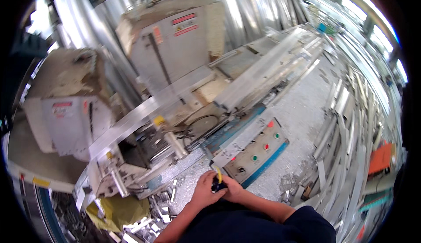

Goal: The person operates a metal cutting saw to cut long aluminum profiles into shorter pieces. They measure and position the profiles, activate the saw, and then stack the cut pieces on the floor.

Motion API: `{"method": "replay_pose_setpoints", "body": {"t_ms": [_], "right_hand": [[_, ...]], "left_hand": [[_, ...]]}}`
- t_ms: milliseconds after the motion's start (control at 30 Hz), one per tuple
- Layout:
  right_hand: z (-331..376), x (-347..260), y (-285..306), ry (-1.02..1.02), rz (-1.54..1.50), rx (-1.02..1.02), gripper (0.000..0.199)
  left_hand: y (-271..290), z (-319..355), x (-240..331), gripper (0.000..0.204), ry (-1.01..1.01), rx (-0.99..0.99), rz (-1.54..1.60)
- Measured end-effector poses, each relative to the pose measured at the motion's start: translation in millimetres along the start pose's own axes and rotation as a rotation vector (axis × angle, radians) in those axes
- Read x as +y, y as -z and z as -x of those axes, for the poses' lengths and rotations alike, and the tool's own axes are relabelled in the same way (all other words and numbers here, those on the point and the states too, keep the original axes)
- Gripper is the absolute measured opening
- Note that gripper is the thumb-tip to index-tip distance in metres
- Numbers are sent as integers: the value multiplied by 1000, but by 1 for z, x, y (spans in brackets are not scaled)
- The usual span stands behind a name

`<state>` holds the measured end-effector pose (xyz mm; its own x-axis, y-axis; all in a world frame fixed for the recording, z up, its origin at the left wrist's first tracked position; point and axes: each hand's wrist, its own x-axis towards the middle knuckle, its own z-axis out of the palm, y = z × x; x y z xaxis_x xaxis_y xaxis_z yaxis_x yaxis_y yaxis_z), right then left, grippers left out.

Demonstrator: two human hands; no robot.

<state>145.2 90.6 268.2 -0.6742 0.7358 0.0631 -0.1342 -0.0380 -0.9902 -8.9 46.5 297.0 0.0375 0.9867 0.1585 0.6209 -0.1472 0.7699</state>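
Close in front of my body, my left hand (204, 192) and my right hand (233, 189) meet around a small dark tape measure (215, 184). Its short yellow blade (219, 173) sticks up between them. The fingers of both hands are curled in, and they cover most of the case. Just beyond my hands is a control panel (258, 151) with red and green buttons and a blue edge. Along the panel's left side runs a pale strip (240, 144) with handwriting on it.
A cutting machine with two grey guard housings (177, 46) (79, 120) stands ahead and left. A long metal bar (140, 117) lies across it. Cylindrical clamps (175, 144) point toward me. Offcuts and a yellow sack (118, 212) lie lower left; metal profiles (346, 155) pile up on the right.
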Motion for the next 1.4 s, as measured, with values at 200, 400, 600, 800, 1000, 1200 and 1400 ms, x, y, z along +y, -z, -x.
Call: {"method": "replay_pose_setpoints", "body": {"t_ms": [200, 400, 600, 800, 1000, 1200, 1400], "right_hand": [[2, 5, -2, -84, 109, -73, 55], [5, 59, -3, -482, -592, 120, 34], [-3, 1, -11, -242, -77, 29, 48], [26, 5, 25, -368, -228, -42, 25], [57, -2, 81, -824, 65, 519, 18], [68, 49, 100, -501, 815, 425, 35], [61, 40, 71, -481, 1080, 415, 43]], "left_hand": [[7, 20, 7, 75, 119, -35, 3], [7, 30, 4, 75, 112, -29, -42], [18, 37, 6, 78, 60, -76, -66], [79, 15, -27, 67, -66, 216, -91], [213, -61, -124, 54, 39, 511, -629], [254, -127, -198, 79, 256, 307, -981], [263, -151, -205, 97, 444, 148, -886]]}}
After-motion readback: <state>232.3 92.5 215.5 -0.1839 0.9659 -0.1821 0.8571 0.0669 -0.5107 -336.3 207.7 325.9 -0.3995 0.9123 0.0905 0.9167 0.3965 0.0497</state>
